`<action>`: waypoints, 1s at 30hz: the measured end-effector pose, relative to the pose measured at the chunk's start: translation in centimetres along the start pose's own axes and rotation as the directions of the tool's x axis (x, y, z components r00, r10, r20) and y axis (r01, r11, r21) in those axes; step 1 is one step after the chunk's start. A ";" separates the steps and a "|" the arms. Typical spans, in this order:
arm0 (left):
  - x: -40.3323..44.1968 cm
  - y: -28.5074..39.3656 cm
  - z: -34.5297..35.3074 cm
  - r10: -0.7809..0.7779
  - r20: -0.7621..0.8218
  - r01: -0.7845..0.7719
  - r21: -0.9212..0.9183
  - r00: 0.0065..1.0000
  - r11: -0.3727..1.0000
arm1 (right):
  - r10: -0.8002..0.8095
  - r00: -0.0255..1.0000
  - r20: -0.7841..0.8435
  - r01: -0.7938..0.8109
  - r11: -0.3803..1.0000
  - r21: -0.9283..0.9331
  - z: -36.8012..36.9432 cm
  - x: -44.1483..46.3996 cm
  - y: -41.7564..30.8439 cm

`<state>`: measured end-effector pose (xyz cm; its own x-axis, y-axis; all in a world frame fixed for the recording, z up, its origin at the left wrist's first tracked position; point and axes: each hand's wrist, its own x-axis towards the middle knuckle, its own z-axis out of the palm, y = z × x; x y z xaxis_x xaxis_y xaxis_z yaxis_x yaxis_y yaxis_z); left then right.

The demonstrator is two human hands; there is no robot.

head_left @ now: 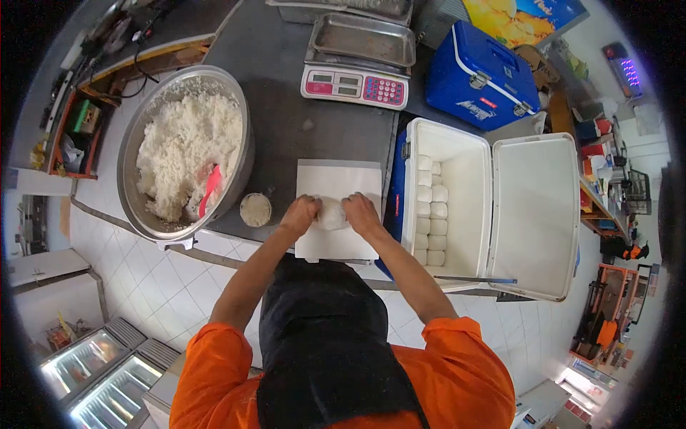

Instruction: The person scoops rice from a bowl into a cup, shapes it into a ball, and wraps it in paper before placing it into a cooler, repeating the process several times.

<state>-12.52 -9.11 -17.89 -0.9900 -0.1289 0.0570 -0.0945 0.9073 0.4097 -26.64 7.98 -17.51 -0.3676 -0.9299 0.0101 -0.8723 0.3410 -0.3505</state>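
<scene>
On a white sheet [339,247] at the counter's front edge lies a whitish, round wrapped bundle [331,214]. My left hand [302,213] is closed at the bundle's left side, and my right hand [361,212] is closed at its right side. The fingers of both look pinched on the bundle's thin wrapping, though the wrapping itself is hard to make out. Left of the sheet stands a small cup of rice [256,209]. A large metal pot [246,154] further left holds white rice [187,143] and a pink scoop [210,190].
Right of the sheet, an open cooler [468,193] holds several white wrapped bundles [431,222], its lid [534,214] swung out rightward. Behind are a scale [355,86], a metal tray [363,41] and a closed blue cooler [482,75]. The pot's rim overhangs the counter's left edge.
</scene>
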 end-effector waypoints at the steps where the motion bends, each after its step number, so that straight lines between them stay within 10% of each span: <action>1: -1.2 0.6 0.1 -0.068 0.016 0.069 -0.137 0.998 0.988 | 0.077 0.996 0.049 -0.078 0.996 0.029 0.2 -0.9 -0.4; 4: -4.1 4.0 1.7 -0.318 -0.086 0.292 -0.227 0.944 0.929 | 0.242 0.961 0.133 -0.254 0.963 0.086 1.6 -3.1 -3.2; 7: -5.2 6.3 4.8 -0.452 -0.178 0.403 -0.254 0.874 0.880 | 0.402 0.882 -0.246 -0.354 0.910 0.215 4.6 -4.3 -6.5; 10: -5.9 6.6 4.3 -0.334 -0.253 0.241 -0.335 0.908 0.911 | 0.458 0.812 -0.361 -0.294 0.857 0.424 5.8 -4.8 -9.8; 12: -6.1 6.3 4.2 -0.413 -0.059 0.353 -0.421 0.909 0.836 | 0.470 0.846 -0.253 -0.336 0.837 0.432 7.1 -5.3 -8.9; 14: -6.6 5.9 5.6 -0.322 -0.192 0.240 -0.355 0.927 0.904 | 0.593 0.805 0.032 -0.299 0.358 0.885 8.4 -5.4 -7.9; 17: -6.9 5.8 5.2 -0.308 -0.180 0.193 -0.470 0.934 0.861 | 0.721 0.685 0.100 -0.566 0.440 0.697 2.3 -2.6 -10.7; 21: -6.5 5.5 5.2 -0.309 -0.127 0.187 -0.565 0.943 0.804 | 0.723 0.670 0.166 -0.546 0.329 0.770 2.5 -1.7 -10.1; 23: -4.7 8.5 -1.3 -0.569 0.132 0.296 -0.933 0.812 0.206 | 0.729 0.684 -0.005 -0.464 0.440 0.769 0.8 -1.8 -10.8; 24: -3.4 9.3 -3.5 -0.566 0.125 0.291 -0.933 0.815 0.213 | 0.728 0.685 -0.012 -0.457 0.443 0.771 -0.8 -1.7 -11.5; 27: -0.4 11.2 -4.7 -0.501 0.405 0.245 -0.902 0.765 -0.355 | 0.516 0.797 -0.312 -0.217 0.728 0.650 -5.4 -3.8 -12.6; 30: 2.9 14.4 -9.5 -0.517 0.377 0.379 -0.919 0.768 -0.107 | 0.472 0.821 -0.322 -0.230 0.789 0.570 -9.0 -5.3 -10.9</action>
<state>-15.72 -0.23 -3.17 -0.7513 -0.4170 -0.5115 -0.2694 -0.5138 0.8145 -18.06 10.44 -5.33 -0.8174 -0.5578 0.1443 -0.4193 0.4042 -0.8129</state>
